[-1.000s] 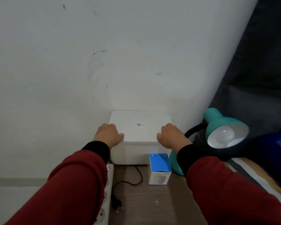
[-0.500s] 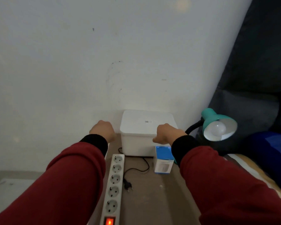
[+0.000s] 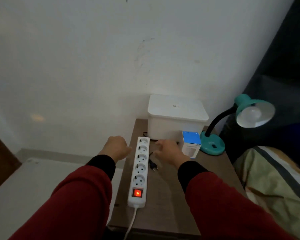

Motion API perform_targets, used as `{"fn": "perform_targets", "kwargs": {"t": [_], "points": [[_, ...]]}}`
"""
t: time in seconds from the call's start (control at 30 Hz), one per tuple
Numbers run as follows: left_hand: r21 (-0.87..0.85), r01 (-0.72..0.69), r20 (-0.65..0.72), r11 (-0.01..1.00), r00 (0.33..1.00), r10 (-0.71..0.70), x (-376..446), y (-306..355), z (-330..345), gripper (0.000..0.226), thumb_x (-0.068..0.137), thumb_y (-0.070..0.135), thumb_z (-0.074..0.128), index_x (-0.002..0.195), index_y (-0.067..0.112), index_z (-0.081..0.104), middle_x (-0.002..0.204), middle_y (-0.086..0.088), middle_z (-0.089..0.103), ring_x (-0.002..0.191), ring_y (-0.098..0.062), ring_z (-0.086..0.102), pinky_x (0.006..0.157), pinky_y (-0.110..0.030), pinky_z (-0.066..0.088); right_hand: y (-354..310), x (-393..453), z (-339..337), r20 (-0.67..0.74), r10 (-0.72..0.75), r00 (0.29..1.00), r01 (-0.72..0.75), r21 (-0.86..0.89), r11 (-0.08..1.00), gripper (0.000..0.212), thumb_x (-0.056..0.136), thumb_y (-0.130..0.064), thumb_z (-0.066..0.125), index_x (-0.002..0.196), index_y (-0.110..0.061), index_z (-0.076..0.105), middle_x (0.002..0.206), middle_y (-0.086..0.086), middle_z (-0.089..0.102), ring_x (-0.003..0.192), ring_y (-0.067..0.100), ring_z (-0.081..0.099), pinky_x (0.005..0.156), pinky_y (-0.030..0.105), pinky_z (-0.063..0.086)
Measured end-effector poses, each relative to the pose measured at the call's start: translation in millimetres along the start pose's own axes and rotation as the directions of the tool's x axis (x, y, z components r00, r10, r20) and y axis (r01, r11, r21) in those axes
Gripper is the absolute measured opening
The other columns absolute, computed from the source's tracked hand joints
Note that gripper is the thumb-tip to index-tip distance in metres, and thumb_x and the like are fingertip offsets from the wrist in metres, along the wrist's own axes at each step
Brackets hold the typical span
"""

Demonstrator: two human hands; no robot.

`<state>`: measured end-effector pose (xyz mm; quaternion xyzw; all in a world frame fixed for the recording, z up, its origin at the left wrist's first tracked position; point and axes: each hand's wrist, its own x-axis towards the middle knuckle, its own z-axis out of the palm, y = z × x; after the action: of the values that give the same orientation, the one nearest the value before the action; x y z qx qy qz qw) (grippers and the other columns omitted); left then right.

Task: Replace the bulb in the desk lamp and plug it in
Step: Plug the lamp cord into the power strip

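A teal desk lamp stands at the table's right edge, its black neck curving up to a shade with a white bulb in it, unlit. Its black plug lies loose on the table beside a white power strip whose red switch glows. A blue and white bulb box stands upright left of the lamp base. My left hand hovers left of the strip, fingers curled, holding nothing. My right hand hovers above the plug's cord with fingers spread, empty.
A white lidded box sits at the back of the brown table against the white wall. A bed with striped bedding lies to the right. A pale flat surface is lower left.
Both hands have let go of the white lidded box and drawn back toward me, down to the power strip and plug. The view has pulled back and lowered, showing the whole strip.
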<state>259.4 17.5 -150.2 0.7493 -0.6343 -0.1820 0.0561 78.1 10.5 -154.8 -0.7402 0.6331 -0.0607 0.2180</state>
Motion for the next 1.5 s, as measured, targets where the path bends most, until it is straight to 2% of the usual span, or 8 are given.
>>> {"fn": "perform_targets", "kwargs": {"t": [0.13,0.3,0.47,0.83,1.0,1.23,1.37,1.5], "points": [[-0.234,0.062,0.008,0.97,0.998,-0.062,-19,-14,41,0.033,0.09,0.032,0.052,0.114,0.014,0.065,0.123,-0.006,0.065,0.12,-0.022,0.055,0.102,-0.026,0.037,3,-8,38,-0.122,0.079,0.989,-0.044,0.268,0.962,0.033,0.088,-0.017,0.059,0.121,-0.011,0.061,0.119,0.009,0.067,0.108,0.022,0.062,0.087,0.023,0.044],[-0.447,0.091,0.039,0.89,0.996,-0.082,-29,-25,77,0.041,0.088,0.031,0.059,0.125,0.015,0.057,0.125,-0.007,0.063,0.117,-0.021,0.057,0.104,-0.028,0.038,12,2,76,-0.125,0.25,0.96,-0.164,0.471,0.867,0.046,0.087,-0.019,0.063,0.131,-0.014,0.052,0.128,0.01,0.06,0.116,0.021,0.057,0.099,0.034,0.047],[-0.636,0.077,0.032,0.768,0.997,-0.073,-27,-27,91,0.037,0.086,0.024,0.064,0.122,0.02,0.06,0.115,-0.002,0.069,0.094,-0.007,0.057,0.087,-0.019,0.038,19,16,94,-0.114,0.292,0.949,-0.192,0.528,0.827,0.052,0.083,-0.02,0.068,0.132,-0.014,0.05,0.128,0.008,0.06,0.116,0.019,0.057,0.1,0.035,0.048],[-0.671,0.067,0.042,0.738,0.998,-0.053,-22,-29,96,0.036,0.087,0.02,0.064,0.123,0.022,0.06,0.115,-0.002,0.068,0.093,-0.005,0.054,0.087,-0.02,0.039,24,25,89,-0.161,0.276,0.947,-0.224,0.284,0.932,0.036,0.084,-0.011,0.063,0.119,-0.01,0.059,0.118,0.012,0.065,0.109,0.023,0.061,0.088,0.029,0.049],[-0.674,0.059,0.029,0.736,0.998,-0.054,-25,-26,96,0.036,0.088,0.018,0.062,0.123,0.02,0.06,0.116,-0.005,0.067,0.092,-0.006,0.053,0.087,-0.022,0.04,28,17,78,-0.132,0.287,0.949,-0.23,0.333,0.914,0.055,0.085,-0.008,0.06,0.137,-0.019,0.046,0.125,0.012,0.061,0.115,0.024,0.058,0.092,0.028,0.048],[-0.695,0.057,0.018,0.716,0.998,-0.061,-28,-24,94,0.035,0.088,0.017,0.062,0.123,0.02,0.06,0.115,-0.007,0.067,0.091,-0.009,0.055,0.085,-0.023,0.043,20,4,62,-0.224,0.106,0.969,0.029,0.528,0.849,0.067,0.082,-0.004,0.056,0.133,-0.045,0.043,0.08,-0.005,0.057,0.08,0.011,0.059,0.081,0.032,0.055],[-0.687,0.057,0.014,0.725,0.998,-0.065,-29,-23,94,0.036,0.088,0.017,0.061,0.124,0.02,0.06,0.116,-0.007,0.066,0.091,-0.009,0.054,0.088,-0.024,0.043,7,0,45,-0.196,0.015,0.98,0.115,0.634,0.765,0.057,0.088,0.003,0.049,0.132,-0.033,0.051,0.091,0.003,0.051,0.067,0.004,0.049,0.052,0.005,0.046],[-0.691,0.06,0.013,0.721,0.997,-0.071,-29,-23,94,0.034,0.088,0.017,0.062,0.122,0.021,0.061,0.108,-0.005,0.068,0.09,-0.009,0.055,0.088,-0.023,0.043,2,6,46,-0.219,0.035,0.975,0.114,0.628,0.77,0.038,0.088,0.0,0.054,0.12,-0.018,0.063,0.097,0.003,0.057,0.072,0.001,0.052,0.048,0.0,0.042]]}}
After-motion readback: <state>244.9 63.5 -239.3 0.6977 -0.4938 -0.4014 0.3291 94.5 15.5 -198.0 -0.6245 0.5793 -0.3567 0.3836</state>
